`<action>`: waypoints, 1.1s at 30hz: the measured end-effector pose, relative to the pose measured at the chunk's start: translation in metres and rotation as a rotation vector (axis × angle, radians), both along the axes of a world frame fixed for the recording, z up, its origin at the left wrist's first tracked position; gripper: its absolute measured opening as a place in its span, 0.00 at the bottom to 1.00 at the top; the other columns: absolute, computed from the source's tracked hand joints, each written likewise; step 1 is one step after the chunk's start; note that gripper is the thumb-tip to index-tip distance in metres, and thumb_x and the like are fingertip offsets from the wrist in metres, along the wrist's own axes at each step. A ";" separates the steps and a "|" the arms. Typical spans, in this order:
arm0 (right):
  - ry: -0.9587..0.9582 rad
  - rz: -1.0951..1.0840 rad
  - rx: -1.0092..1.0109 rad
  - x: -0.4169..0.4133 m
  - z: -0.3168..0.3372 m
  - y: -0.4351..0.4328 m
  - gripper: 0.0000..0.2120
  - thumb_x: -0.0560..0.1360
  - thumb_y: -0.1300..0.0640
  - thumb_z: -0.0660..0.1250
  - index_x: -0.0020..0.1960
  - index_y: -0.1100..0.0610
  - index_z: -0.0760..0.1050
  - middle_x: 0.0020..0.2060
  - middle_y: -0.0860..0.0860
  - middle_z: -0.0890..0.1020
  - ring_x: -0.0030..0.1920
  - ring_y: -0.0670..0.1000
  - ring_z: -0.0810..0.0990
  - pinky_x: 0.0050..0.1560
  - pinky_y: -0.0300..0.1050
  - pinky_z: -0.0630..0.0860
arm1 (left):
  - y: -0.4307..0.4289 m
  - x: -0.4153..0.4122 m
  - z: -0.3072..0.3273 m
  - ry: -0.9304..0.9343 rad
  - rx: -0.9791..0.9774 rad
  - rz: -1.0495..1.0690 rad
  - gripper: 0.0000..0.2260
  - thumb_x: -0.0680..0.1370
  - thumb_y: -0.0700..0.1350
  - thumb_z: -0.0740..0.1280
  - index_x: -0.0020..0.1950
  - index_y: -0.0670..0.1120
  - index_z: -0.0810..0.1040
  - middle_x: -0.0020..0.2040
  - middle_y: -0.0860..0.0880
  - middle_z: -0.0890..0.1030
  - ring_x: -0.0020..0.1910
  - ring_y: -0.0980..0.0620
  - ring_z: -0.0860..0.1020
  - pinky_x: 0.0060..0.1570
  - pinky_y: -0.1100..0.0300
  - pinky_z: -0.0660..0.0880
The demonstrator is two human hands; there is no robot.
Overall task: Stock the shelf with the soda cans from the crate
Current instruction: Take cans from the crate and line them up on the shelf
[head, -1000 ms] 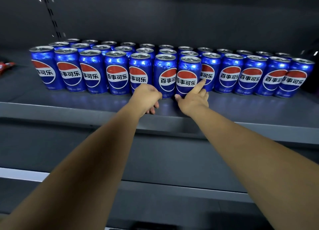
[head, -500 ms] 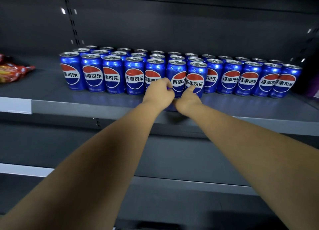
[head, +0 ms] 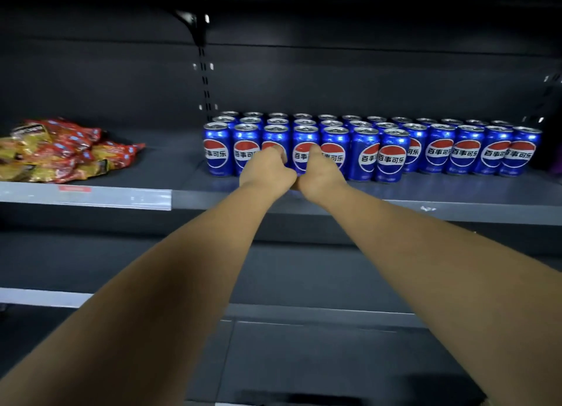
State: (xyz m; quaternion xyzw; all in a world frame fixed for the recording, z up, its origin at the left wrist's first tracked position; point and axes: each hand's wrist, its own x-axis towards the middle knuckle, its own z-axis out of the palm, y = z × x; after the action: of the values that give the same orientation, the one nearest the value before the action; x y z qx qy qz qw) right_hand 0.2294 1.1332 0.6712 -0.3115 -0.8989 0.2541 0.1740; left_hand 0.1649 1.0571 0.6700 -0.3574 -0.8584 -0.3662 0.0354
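We're looking at a shop: a dark metal shelf (head: 170, 162) is carrying a price strip (head: 91, 194), ranked soda cans (head: 441, 150) and snack packets (head: 60, 153).

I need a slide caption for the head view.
The left hand and right hand reach front-row soda cans on a shelf; snack packets lie further left.

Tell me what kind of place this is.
Most likely a shop or supermarket aisle. A dark metal shelf carries a clear price-label strip on its front edge, identical blue soda cans stand in neat rows facing out, and a pile of snack packets lies to their left.
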 end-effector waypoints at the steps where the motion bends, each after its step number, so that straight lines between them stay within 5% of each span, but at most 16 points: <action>1: 0.005 0.009 -0.001 -0.004 0.000 -0.011 0.33 0.74 0.55 0.68 0.72 0.61 0.56 0.61 0.59 0.74 0.57 0.57 0.75 0.51 0.49 0.73 | -0.011 -0.004 0.001 0.001 0.000 0.007 0.13 0.71 0.36 0.63 0.55 0.43 0.75 0.47 0.44 0.78 0.48 0.45 0.77 0.43 0.55 0.73; 5: 0.037 0.033 -0.032 -0.015 -0.002 -0.048 0.34 0.73 0.52 0.70 0.72 0.60 0.57 0.62 0.58 0.74 0.60 0.58 0.75 0.56 0.52 0.75 | -0.050 -0.019 0.000 -0.023 0.026 0.014 0.14 0.71 0.35 0.63 0.56 0.44 0.74 0.46 0.45 0.78 0.45 0.47 0.75 0.40 0.58 0.70; 11: -0.029 0.058 0.060 -0.020 -0.003 -0.076 0.27 0.76 0.60 0.63 0.73 0.61 0.57 0.57 0.59 0.75 0.54 0.57 0.76 0.42 0.46 0.70 | -0.084 -0.034 -0.026 -0.091 0.010 -0.057 0.13 0.73 0.37 0.63 0.57 0.42 0.75 0.55 0.42 0.77 0.51 0.45 0.76 0.42 0.59 0.69; 16: -0.081 0.093 0.111 -0.028 -0.004 -0.077 0.25 0.76 0.62 0.62 0.71 0.60 0.60 0.59 0.59 0.75 0.57 0.58 0.76 0.55 0.51 0.76 | -0.091 -0.048 -0.029 -0.106 -0.017 -0.058 0.14 0.73 0.37 0.64 0.58 0.41 0.74 0.55 0.40 0.76 0.52 0.43 0.76 0.42 0.60 0.67; 22: -0.124 0.163 0.225 -0.043 -0.005 -0.059 0.17 0.76 0.59 0.64 0.64 0.60 0.68 0.57 0.57 0.76 0.54 0.56 0.77 0.49 0.49 0.77 | -0.083 -0.065 -0.021 -0.039 -0.044 0.007 0.20 0.75 0.39 0.65 0.67 0.41 0.70 0.64 0.41 0.68 0.61 0.44 0.71 0.52 0.62 0.67; 26: -0.130 0.201 0.309 -0.054 0.001 -0.044 0.23 0.74 0.56 0.69 0.66 0.59 0.67 0.62 0.56 0.69 0.56 0.56 0.75 0.50 0.48 0.76 | -0.078 -0.077 -0.017 -0.010 -0.046 0.103 0.25 0.74 0.40 0.67 0.70 0.43 0.67 0.66 0.42 0.66 0.66 0.43 0.66 0.62 0.55 0.67; 33: -0.107 0.292 0.353 -0.067 -0.008 -0.025 0.28 0.74 0.53 0.69 0.71 0.56 0.64 0.66 0.52 0.67 0.65 0.54 0.70 0.61 0.46 0.70 | -0.073 -0.110 -0.030 -0.040 -0.008 0.160 0.33 0.73 0.39 0.67 0.75 0.45 0.56 0.71 0.43 0.63 0.69 0.41 0.61 0.65 0.52 0.64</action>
State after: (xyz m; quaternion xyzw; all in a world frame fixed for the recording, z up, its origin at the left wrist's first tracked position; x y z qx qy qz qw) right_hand 0.1626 1.1079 0.6630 -0.1559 -0.9729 0.0985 0.1395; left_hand 0.0552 0.9844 0.6403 -0.2802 -0.8863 -0.3659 0.0459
